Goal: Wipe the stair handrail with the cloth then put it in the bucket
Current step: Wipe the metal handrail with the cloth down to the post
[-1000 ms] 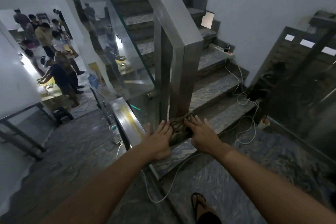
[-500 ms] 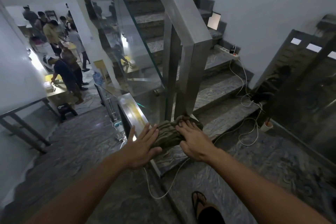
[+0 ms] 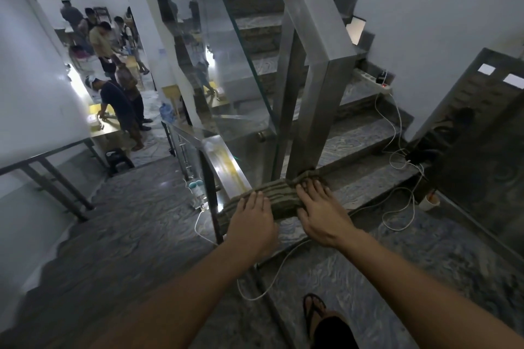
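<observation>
Our left hand [image 3: 253,222] and right hand [image 3: 323,211] press flat, fingers spread, on the cloth [image 3: 276,200], whose long axis runs left-right along the handrail [image 3: 226,167] end, equally near both.

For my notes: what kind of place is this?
Likely an indoor stairwell landing in a shared building: stone steps climb beside a steel handrail with a glass panel, and people work at tables below.

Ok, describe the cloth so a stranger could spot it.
Find the steel post where the handrail turns. At its foot, on the lowest step, lies the cloth, under the left hand and right hand. It alone is olive, ribbed and bunched.
</observation>
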`<state>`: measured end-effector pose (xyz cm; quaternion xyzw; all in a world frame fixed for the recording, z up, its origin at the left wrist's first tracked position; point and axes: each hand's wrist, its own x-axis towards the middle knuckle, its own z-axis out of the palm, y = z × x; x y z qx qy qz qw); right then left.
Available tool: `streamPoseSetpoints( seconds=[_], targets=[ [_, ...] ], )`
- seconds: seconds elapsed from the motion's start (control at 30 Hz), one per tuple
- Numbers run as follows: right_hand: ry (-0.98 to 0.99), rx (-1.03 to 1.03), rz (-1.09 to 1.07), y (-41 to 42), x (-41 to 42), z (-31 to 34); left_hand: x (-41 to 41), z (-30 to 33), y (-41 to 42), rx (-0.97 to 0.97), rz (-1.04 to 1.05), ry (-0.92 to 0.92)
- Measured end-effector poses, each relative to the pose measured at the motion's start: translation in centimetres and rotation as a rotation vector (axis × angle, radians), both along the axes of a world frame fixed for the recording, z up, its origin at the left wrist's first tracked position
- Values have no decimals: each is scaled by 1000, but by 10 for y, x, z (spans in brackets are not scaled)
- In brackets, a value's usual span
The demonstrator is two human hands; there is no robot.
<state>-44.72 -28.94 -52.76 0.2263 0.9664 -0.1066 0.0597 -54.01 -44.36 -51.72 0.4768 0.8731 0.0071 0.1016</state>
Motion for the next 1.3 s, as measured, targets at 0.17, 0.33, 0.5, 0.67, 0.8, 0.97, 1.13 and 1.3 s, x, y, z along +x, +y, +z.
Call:
streamPoseSetpoints(
  seconds=[0.17, 0.33, 0.5, 0.67, 0.8, 0.97, 1.13, 1.3],
  targets=[
    [96, 42, 98, -30, 7, 5, -15, 5, -11, -21, 143, 50],
    [142, 170, 252, -23, 6, 8, -22, 13, -5, -45, 215, 48],
    [47, 93, 335, -23, 5, -6, -45, 0, 0, -75, 275, -43],
    [65, 114, 397, -12, -5, 6, -69, 3, 0, -102, 251, -75],
    [31, 77, 417, -19, -14, 2, -88, 7, 3, -129, 232, -73],
    [50, 99, 415, -44, -27, 8, -108, 11, 7, -149, 194, -121],
    [156, -47, 308, -71, -35, 7, -123, 10, 9, -146, 164, -142],
    [153, -36, 261, -89, -45, 2, -137, 1, 10, -150, 123, -124]
  ],
)
